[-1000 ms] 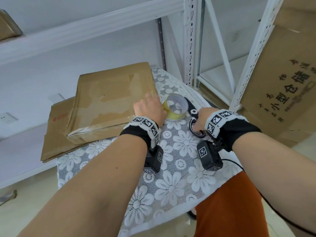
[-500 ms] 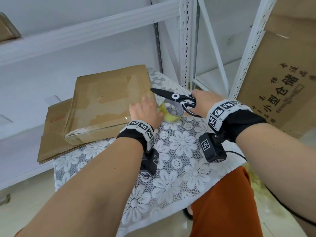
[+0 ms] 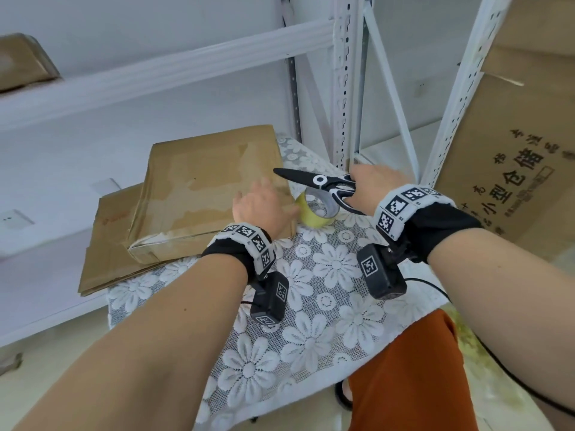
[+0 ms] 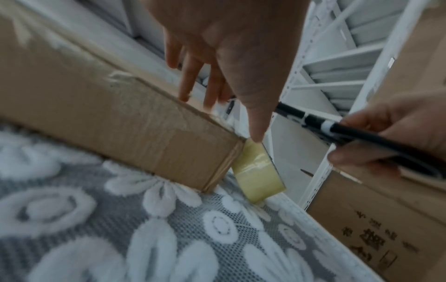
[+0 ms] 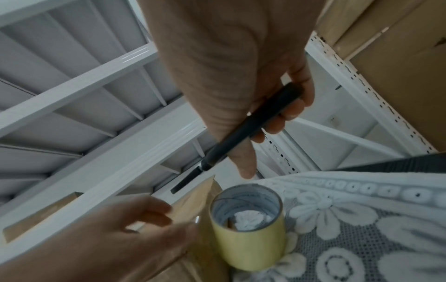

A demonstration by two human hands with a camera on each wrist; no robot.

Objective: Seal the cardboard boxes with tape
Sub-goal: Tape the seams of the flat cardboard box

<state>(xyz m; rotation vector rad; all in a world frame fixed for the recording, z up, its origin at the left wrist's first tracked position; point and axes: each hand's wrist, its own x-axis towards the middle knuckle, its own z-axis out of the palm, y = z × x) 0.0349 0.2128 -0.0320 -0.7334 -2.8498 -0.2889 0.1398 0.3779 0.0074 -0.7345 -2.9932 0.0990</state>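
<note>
In the head view, the flat brown cardboard box point(image 3: 211, 194) is seen lying on another flattened brown carton point(image 3: 109, 244), both on a table covered by a white lace cloth with flower pattern point(image 3: 326, 306). The left hand point(image 3: 261, 206) is laid on the near right corner of the box with straight, relaxed fingers. Only the left wrist view shows that the thumb tip touches the roll of yellowish transparent tape point(image 4: 255, 171), which stands just beside the box corner. The black scissors with white pivot point(image 3: 320, 181) are grasped by the curled fingers of the right hand point(image 3: 370, 185), with blades closed, above the roll. In the right wrist view, the grey inner core of the roll is shown. White metal shelving point(image 3: 345, 88) and a large printed carton point(image 3: 513, 150) are seen behind.
</note>
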